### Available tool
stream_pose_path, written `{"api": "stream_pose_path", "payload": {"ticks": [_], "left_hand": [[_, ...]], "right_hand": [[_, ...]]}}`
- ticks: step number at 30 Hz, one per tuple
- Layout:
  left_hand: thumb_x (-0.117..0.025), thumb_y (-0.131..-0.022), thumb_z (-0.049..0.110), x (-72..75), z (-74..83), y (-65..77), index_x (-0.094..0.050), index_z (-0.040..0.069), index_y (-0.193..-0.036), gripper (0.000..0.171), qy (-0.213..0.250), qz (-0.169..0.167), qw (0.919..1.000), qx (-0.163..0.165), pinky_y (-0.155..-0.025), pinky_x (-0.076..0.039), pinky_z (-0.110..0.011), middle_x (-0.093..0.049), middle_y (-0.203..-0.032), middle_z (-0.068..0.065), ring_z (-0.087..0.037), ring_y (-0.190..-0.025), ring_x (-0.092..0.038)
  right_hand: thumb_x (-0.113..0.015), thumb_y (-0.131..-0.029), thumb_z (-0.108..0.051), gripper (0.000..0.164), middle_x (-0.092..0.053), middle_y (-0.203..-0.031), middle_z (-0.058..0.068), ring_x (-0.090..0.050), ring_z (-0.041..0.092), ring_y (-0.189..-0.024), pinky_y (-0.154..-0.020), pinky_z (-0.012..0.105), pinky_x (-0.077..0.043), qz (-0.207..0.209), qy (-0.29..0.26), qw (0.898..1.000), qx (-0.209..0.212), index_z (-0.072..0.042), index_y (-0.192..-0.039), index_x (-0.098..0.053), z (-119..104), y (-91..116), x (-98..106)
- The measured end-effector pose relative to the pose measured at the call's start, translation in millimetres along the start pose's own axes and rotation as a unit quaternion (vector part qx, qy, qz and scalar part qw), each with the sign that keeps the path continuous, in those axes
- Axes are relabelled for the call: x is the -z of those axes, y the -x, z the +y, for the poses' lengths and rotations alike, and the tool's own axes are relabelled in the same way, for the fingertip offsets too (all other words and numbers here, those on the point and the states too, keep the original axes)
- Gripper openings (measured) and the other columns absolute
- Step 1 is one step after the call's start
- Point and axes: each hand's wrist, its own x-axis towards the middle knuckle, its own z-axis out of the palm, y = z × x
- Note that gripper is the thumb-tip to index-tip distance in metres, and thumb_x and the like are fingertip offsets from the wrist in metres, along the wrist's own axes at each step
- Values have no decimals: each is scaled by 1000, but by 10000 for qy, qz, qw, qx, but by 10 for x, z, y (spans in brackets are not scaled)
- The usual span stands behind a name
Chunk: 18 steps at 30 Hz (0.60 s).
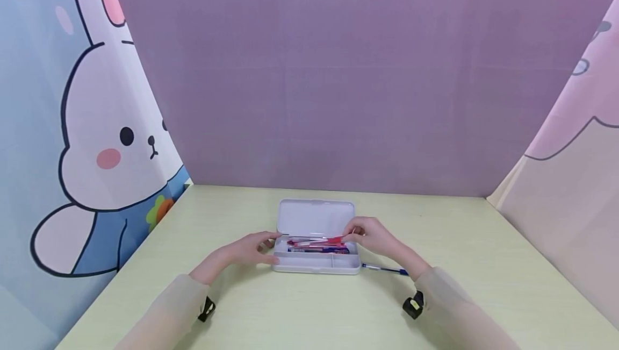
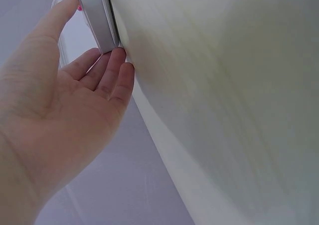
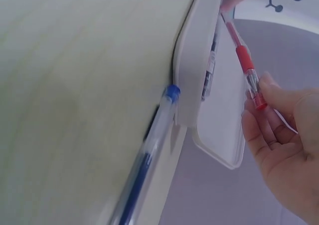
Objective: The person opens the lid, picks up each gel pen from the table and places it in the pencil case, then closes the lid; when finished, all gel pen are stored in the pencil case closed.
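A white pencil case (image 1: 316,270) lies on the table with its lid (image 1: 316,215) raised at the back. Several pens, among them a dark blue one (image 1: 333,250), lie in its long rear compartment. My left hand (image 1: 249,249) holds the case's left end, thumb at the rim and fingertips against the side wall. Over the right end of the case, my right hand (image 1: 372,236) pinches a red pen (image 3: 244,59) by its red end between thumb and fingers. The pen slants down toward the compartment. On the table right of the case is a clear pen with a blue end (image 1: 384,269).
The case's front part has a divider (image 1: 332,260) between two compartments. A pale wood-grain table (image 1: 300,312) stretches to a purple backdrop (image 1: 309,81). Curtains printed with a cartoon rabbit (image 1: 111,124) and pink shapes hang at the sides.
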Motion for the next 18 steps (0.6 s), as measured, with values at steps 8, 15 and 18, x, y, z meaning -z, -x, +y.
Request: {"api": "stream_pose_path", "payload": {"ticks": [8, 15, 18], "left_hand": [[-71, -82, 36, -8, 11, 13, -41, 7, -141, 73, 62, -26, 9999, 79, -95, -44, -49, -55, -124, -15, -30, -112, -53], [-72, -82, 35, 1, 22, 14, -41, 6, -141, 73, 77, -18, 9999, 61, -96, -44, -49, -55, -124, -15, -30, -112, -52], [-72, -82, 35, 6, 25, 14, -41, 6, -141, 72, 80, -11, 10000, 57, -95, -44, -49, -55, -124, -14, -30, -112, -53]], "right_hand": [[-69, -84, -11, 7, -64, -76, -1, -50, 1, -63, -57, 19, -46, -76, 53, 10000, -32, -5, -83, -67, 5, -76, -121], [-69, -84, -10, 6, -65, -77, -1, -50, 2, -62, -58, 18, -46, -256, 201, 9993, -205, -4, -83, -67, 15, -112, -165], [-70, -83, -9, 6, -66, -78, 0, -51, 3, -62, -59, 18, -46, -293, 253, 9987, -322, -3, -84, -68, 29, -127, -179]]}}
